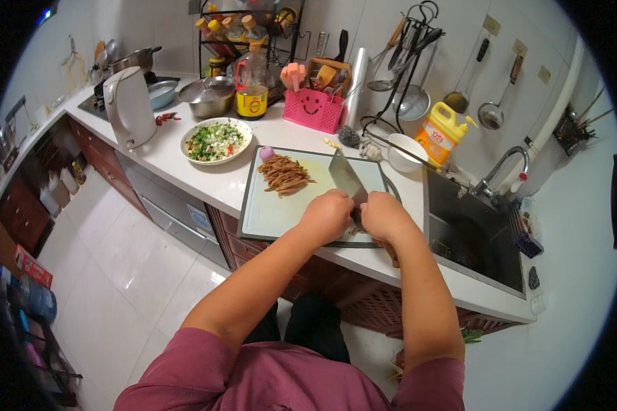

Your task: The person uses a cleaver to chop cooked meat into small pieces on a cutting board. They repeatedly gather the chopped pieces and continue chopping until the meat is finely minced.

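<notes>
On the cutting board (293, 216) stands a cleaver (345, 172), its broad metal blade tilted and pointing away from me. My right hand (385, 216) is closed at the near end of the cleaver, and a wooden handle shows below it. Curled fingers of my left hand (329, 216) are close against the blade's near part; what they grip is hidden. Small dark pieces lie just below the hands. A pile of brown strips, perhaps cooked meat, (284, 175) lies at the board's upper left, beside a small purple onion or shallot (266, 153).
A bowl of chopped greens (216, 141) is left of the board. Behind are a lidded pot (208, 97), a sauce bottle (252, 92) and a pink basket (313, 110). A white bowl (407, 154) stands right, beside the sink (473, 231). An electric kettle (129, 105) stands far left.
</notes>
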Tool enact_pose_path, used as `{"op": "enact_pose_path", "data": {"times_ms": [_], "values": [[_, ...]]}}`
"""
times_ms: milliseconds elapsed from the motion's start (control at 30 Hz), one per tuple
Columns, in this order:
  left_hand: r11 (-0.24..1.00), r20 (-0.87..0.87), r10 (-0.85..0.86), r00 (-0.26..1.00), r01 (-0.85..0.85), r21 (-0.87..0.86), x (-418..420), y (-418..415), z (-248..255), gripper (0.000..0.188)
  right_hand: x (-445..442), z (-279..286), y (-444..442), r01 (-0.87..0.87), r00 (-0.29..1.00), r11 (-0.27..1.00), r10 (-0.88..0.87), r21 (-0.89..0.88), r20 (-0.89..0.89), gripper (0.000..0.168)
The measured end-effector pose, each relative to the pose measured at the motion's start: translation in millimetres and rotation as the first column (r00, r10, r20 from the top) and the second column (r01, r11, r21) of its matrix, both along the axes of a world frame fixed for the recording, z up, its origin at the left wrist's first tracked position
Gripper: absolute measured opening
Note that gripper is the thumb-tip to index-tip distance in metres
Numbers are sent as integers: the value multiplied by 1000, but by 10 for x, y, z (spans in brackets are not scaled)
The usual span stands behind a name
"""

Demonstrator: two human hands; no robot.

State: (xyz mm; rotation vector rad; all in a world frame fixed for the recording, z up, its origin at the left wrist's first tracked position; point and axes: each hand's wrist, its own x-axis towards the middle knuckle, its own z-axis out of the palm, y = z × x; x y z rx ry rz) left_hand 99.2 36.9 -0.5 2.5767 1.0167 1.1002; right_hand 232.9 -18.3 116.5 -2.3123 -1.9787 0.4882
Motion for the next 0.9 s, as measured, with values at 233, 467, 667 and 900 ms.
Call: {"op": "enact_pose_path", "data": {"times_ms": [233, 467, 667, 900], "values": [[997, 86, -66, 994, 68, -26, -6, 22, -13, 10, -97, -175, 229, -21, 995, 971, -2, 236, 99, 25], [992, 111, 37, 993, -23, -126, -43, 40, -2, 6, 64, -93, 133, -7, 1000, 986, 3, 165, 23, 33], [978, 200, 28, 979, 14, -207, -46, 12, 62, 6, 217, -200, 88, -23, 1000, 960, 24, 280, 0, 35], [981, 177, -10, 984, 44, -187, -147, 57, 31, 12, 166, -238, -9, -96, 994, 956, 107, 277, -26, 34]]}}
